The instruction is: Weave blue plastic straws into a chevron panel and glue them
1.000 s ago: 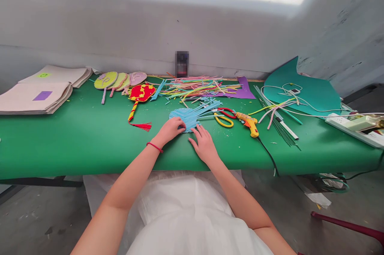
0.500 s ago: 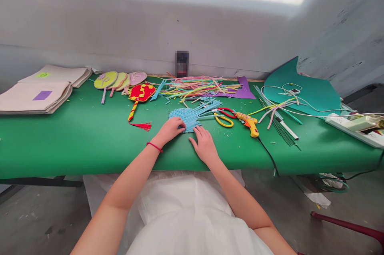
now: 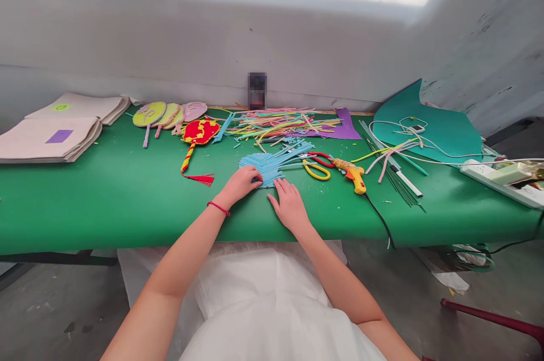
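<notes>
A light blue piece made of pipe cleaners [image 3: 266,162] lies on the green table, its strands laid side by side and fanning out to the upper right. My left hand [image 3: 243,182] is curled over its lower left edge, thumb and fingers close together on it. What exactly lies between those fingertips is partly hidden. My right hand [image 3: 290,202] rests flatter, fingers stretched out and tips touching the piece's lower right edge. Scissors [image 3: 317,171] with red and yellow handles lie just right of the piece, blades partly under blue strands. Beside them is a yellow glue gun [image 3: 352,174].
Behind lies a heap of coloured pipe cleaners [image 3: 284,123]. A red fan with a tassel [image 3: 200,131] and pale fans [image 3: 149,113] are to the left, beyond them a thick open book [image 3: 46,137]. A power strip [image 3: 501,182] and cables are at right.
</notes>
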`<state>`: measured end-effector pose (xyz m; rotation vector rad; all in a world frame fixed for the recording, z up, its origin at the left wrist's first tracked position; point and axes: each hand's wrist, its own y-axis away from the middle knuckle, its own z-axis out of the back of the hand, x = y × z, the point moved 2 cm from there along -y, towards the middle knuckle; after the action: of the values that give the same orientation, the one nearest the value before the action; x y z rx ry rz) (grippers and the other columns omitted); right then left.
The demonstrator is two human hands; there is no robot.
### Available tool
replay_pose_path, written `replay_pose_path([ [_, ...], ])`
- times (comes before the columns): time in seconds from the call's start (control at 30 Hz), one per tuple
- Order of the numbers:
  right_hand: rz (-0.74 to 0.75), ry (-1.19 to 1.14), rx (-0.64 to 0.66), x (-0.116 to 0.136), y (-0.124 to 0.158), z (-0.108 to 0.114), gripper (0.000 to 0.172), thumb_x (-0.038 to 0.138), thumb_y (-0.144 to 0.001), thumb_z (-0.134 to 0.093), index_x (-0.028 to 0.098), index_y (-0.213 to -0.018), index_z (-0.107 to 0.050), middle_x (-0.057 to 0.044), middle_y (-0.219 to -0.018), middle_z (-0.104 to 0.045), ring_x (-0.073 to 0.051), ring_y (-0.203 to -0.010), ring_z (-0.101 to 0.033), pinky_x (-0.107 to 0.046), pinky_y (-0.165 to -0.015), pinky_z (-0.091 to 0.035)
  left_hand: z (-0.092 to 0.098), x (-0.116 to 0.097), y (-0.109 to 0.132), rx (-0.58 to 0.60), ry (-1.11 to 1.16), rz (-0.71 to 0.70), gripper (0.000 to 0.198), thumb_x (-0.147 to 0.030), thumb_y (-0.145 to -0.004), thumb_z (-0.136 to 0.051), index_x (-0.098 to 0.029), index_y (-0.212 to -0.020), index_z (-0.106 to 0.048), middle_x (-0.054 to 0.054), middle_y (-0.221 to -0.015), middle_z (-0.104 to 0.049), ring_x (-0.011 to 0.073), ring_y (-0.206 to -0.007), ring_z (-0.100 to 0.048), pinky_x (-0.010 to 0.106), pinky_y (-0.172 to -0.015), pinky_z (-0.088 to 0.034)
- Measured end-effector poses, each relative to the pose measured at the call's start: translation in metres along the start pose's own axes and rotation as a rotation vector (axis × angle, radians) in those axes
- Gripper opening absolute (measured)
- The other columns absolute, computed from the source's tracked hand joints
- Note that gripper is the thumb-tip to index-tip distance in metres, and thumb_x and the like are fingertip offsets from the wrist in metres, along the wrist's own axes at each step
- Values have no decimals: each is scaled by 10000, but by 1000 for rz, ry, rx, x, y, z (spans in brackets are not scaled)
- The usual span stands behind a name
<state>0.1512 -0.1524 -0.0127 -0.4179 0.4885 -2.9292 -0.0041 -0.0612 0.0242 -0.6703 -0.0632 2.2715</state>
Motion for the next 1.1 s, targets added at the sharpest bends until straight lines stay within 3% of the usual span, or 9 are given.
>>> replay_pose_path([
  [0.7,-15,-1,-27,-2,0,-2,500,395,-948,-366,90,-1326,-481,-157,-1363,-495,-273,-1292,-404,-452,-1079,-296,1,-1,0,-1,16,2,107,-193,-827,-546,-187,-824,-653,50,-870,-616,199,-866,-565,323,-780,-454],
  [0.9,7,34,5,0,1,1,482,418,-950,-368,214,-1380,-440,-134,-1373,-481,-266,-1301,-388,-467,-1063,-307,0,1,1,-10,15,-4,143,-212,-841,-514,-191,-826,-654,53,-873,-618,195,-867,-571,326,-798,-463],
  [1.1,31,77,25,2,1,1,427,457,-935,-389,334,-1328,-500,-115,-1387,-461,-292,-1304,-377,-506,-1053,-301,-2,3,1,-14,4,-14,156,-197,-854,-495,-189,-841,-650,55,-889,-624,195,-874,-568,321,-791,-459],
])
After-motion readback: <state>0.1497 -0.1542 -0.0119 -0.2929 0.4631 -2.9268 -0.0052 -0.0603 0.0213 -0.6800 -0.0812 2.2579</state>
